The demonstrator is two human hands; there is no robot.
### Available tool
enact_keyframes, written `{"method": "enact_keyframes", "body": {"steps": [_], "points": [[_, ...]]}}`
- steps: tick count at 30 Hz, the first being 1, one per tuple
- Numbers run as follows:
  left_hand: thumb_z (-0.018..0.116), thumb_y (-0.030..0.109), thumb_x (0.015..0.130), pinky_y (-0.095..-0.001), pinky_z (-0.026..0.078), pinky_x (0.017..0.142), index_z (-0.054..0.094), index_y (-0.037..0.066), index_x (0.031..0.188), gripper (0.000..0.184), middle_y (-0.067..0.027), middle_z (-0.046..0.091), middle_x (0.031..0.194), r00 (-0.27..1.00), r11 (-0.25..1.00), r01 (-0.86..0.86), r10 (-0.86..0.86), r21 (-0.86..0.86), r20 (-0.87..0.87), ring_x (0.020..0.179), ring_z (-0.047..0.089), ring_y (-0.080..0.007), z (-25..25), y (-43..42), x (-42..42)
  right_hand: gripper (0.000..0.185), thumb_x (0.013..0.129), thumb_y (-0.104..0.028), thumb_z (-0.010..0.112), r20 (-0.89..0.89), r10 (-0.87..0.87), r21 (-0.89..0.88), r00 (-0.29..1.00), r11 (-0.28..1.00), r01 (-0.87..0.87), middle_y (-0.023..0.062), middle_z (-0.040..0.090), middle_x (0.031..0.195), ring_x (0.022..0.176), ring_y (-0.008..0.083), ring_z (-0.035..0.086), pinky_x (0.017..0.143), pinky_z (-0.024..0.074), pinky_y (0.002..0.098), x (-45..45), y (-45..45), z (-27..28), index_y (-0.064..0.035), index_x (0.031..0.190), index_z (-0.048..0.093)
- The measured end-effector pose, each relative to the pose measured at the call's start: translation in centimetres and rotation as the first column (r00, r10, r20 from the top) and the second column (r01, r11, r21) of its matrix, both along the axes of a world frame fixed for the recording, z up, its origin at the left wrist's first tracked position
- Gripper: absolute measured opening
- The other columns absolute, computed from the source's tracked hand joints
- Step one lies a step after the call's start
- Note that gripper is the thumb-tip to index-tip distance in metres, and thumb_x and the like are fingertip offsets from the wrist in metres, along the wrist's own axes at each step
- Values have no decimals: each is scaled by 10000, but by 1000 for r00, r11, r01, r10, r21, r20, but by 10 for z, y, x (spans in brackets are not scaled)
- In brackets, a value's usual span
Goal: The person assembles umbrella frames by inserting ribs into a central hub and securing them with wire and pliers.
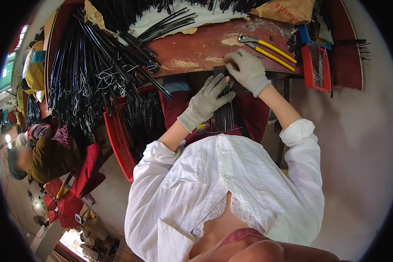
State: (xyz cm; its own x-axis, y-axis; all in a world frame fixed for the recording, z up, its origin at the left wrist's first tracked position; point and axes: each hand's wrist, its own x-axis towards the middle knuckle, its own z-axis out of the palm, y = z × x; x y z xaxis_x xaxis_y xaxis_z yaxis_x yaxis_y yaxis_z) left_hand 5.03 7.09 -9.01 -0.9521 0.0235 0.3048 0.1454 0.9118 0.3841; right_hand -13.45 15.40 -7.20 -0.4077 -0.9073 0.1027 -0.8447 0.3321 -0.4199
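Note:
A row of thin black rods (224, 118) lies side by side on my lap, over dark red cloth, its far end reaching the table edge. My left hand (207, 101), in a pale glove, rests flat across the rods with its fingers stretched out. At their far end is my gloved right hand (247, 72), its fingers curled in toward the thumb; whatever they pinch is hidden. A thin wire (225, 131) crosses the near end of the rods. Cutting pliers (268, 51) with yellow handles lie on the table beyond my right hand.
On the worn red table (185, 46) a large heap of black rods (89, 65) with white ties hangs over the left edge. A red basket (118, 137) of rods stands below. At right are a red bin (308, 70) of wires and a paper sack (288, 11). Another person (54, 157) sits far left.

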Motion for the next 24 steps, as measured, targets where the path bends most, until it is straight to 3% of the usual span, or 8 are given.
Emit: {"method": "enact_keyframes", "body": {"steps": [2, 7, 8, 11, 16, 19, 22, 24], "points": [[563, 92, 738, -501, 368, 1023, 589, 210, 1151, 430, -151, 398, 1363, 1000, 1000, 2, -2, 14, -17, 1231, 416, -379, -2, 1, 1, 153, 826, -208, 558, 67, 16, -8, 998, 1000, -15, 46, 556, 944, 901, 256, 589, 768, 484, 407, 0, 0, -2, -184, 966, 616], [553, 75, 729, -506, 363, 1027, 577, 195, 1160, 448, -147, 404, 1359, 999, 999, 19, -17, 37, -47, 1235, 414, -378, -2, -6, 5, 221, 823, -192, 554, 147, 301, -81, 942, 953, -292, 84, 554, 995, 915, 306, 578, 778, 482, 380, -5, -11, -10, -212, 1036, 610], [552, 72, 725, -509, 361, 1028, 572, 191, 1163, 454, -148, 405, 1358, 998, 999, 39, -36, 37, -59, 1235, 412, -378, -3, -8, 5, 221, 823, -192, 554, 148, 303, -81, 941, 952, -294, 84, 554, 995, 915, 306, 578, 778, 482, 380, -4, -9, -3, -212, 1036, 610], [565, 81, 720, -516, 359, 1026, 565, 184, 1166, 458, -149, 411, 1350, 997, 997, 58, -56, 54, -49, 1231, 417, -377, 3, -12, 5, 208, 820, -216, 563, 70, -10, 171, 998, 985, -2, 69, 572, 967, 917, 289, 582, 778, 480, 395, -12, 3, 14, -203, 1022, 609], [583, 107, 733, -516, 360, 1023, 572, 179, 1152, 426, -151, 423, 1335, 996, 997, 81, -81, 17, -42, 1218, 428, -376, 3, -14, 5, 194, 818, -245, 577, -2, 85, 188, 996, 979, -83, 39, 579, 956, 920, 269, 577, 759, 480, 402, -11, 7, 3, -209, 1006, 611], [569, 119, 750, -501, 361, 1026, 586, 178, 1127, 381, -142, 442, 1311, 995, 998, 68, -69, -15, -66, 1210, 433, -360, 1, -13, 6, 166, 829, -206, 572, -105, 88, -148, 991, 984, -103, 48, 582, 946, 922, 275, 567, 757, 485, 397, 2, 17, 9, -170, 984, 617], [570, 128, 749, -516, 354, 1023, 575, 175, 1149, 403, -155, 432, 1314, 996, 997, 79, -79, -1, -52, 1211, 424, -381, 3, -11, 7, 254, 812, -349, 597, 225, 186, -29, 957, 983, -184, 63, 616, 936, 883, 271, 601, 751, 490, 391, 21, 55, 52, -143, 956, 636], [560, 110, 739, -515, 341, 1034, 572, 167, 1146, 412, -155, 430, 1314, 997, 997, 81, -81, -6, -1, 1222, 413, -378, 4, -11, 7, 324, 780, -421, 615, 446, 292, 131, 846, 914, -384, 68, 644, 923, 860, 266, 621, 739, 495, 390, 42, 79, 62, -145, 944, 653]]}}
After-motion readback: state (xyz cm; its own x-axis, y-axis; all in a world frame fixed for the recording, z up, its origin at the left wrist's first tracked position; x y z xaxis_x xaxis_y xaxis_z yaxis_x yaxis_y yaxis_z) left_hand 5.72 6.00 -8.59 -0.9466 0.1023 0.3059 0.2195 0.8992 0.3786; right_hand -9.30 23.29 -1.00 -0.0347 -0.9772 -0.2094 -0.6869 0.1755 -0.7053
